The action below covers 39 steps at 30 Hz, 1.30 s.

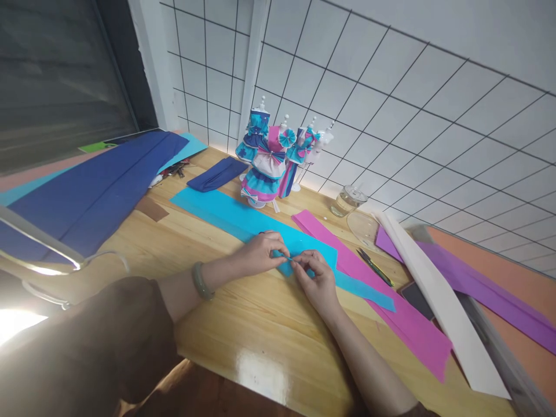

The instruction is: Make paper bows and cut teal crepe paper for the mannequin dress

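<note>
My left hand (264,253), with a green bangle (202,281) on its wrist, is closed in a pinch. Facing it, my right hand (317,279) also pinches with thumb and fingers. A small, thin blue strip (287,258), apparently twisted or rolled, runs between the two sets of fingertips. Its ends are hidden in the fingers. Beneath both hands lies a long sheet of turquoise paper (226,213), flat on the wooden table (243,324). Pink paper (412,330) lies partly under its right end.
Small dress forms in paper dresses (264,168) stand behind the hands. Cutting pliers (376,267), a glass of liquid (347,200), white paper (443,301) and purple paper (490,313) are at right. Navy paper (104,191) and a metal lamp arm (43,234) are at left.
</note>
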Available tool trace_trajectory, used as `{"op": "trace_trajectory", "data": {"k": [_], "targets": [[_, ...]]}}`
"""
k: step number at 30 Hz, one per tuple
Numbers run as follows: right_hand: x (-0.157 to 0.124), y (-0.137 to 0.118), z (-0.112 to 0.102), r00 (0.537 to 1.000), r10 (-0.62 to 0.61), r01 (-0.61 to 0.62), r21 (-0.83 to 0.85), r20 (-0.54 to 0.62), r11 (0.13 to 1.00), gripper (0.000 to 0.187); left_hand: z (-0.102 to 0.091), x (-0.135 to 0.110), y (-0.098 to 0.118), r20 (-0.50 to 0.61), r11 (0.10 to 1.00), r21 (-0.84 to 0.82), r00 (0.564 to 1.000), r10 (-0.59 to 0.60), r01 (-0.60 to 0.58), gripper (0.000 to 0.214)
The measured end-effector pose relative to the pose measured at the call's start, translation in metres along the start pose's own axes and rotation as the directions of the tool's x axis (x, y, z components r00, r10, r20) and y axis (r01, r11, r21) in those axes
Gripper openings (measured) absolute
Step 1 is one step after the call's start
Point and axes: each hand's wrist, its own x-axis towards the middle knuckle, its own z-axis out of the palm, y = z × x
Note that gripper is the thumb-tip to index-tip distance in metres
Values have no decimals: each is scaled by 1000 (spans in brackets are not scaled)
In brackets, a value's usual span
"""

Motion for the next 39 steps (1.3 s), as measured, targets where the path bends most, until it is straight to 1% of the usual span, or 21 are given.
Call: {"op": "trace_trajectory", "data": {"k": [2, 5, 8, 10, 12, 13, 16, 19, 21, 23, 26, 31, 34, 37, 39], "targets": [[0, 0, 0, 1000, 12, -12, 19, 10, 1000, 10, 0, 0, 0, -8, 999, -36, 1000, -19, 19, 7], [0, 0, 2, 999, 39, -40, 49, 18, 998, 13, -2, 1, 3, 13, 988, -141, 998, -62, 63, 6], [1, 0, 3, 997, 71, -73, 62, 31, 995, 20, -2, 2, 6, 48, 959, -246, 990, -134, 142, 5], [1, -1, 2, 994, 97, -100, 68, 44, 993, 18, -1, 2, 6, 76, 931, -294, 976, -203, 216, 8], [0, -2, 2, 991, 119, -123, 82, 53, 989, 13, 0, 2, 6, 109, 896, -342, 959, -260, 282, 13], [0, -3, 1, 990, 128, -133, 95, 53, 987, 14, 1, 1, 5, 125, 877, -373, 953, -277, 304, 15], [-2, -2, 1, 986, 164, -168, 160, 39, 973, 17, 4, 0, 3, 177, 804, -485, 939, -294, 343, 23], [-3, 0, 2, 973, 231, -226, 262, 15, 938, 17, 6, 0, 2, 243, 716, -558, 908, -342, 419, 30], [-3, 2, 3, 962, 272, -266, 327, 29, 907, 18, 7, 0, 2, 268, 663, -591, 887, -376, 460, 30], [-3, 3, 4, 956, 289, -287, 358, 50, 889, 18, 7, 1, 3, 270, 631, -623, 884, -382, 463, 29], [-3, 4, 5, 955, 291, -292, 354, 57, 889, 19, 6, 1, 4, 262, 620, -651, 896, -358, 438, 29], [-2, 5, 6, 941, 335, -322, 411, 42, 853, 20, 8, 1, 3, 240, 659, -633, 912, -331, 406, 30], [-2, 5, 6, 943, 328, -317, 421, 49, 850, 22, 9, 1, 2, 220, 681, -615, 916, -336, 398, 28], [-1, 6, 7, 947, 316, -308, 413, 52, 857, 22, 8, 2, 3, 207, 666, -621, 906, -369, 413, 30], [-1, 7, 6, 947, 315, -311, 416, 62, 854, 21, 7, 2, 5, 224, 654, -627, 902, -370, 424, 32]]}}
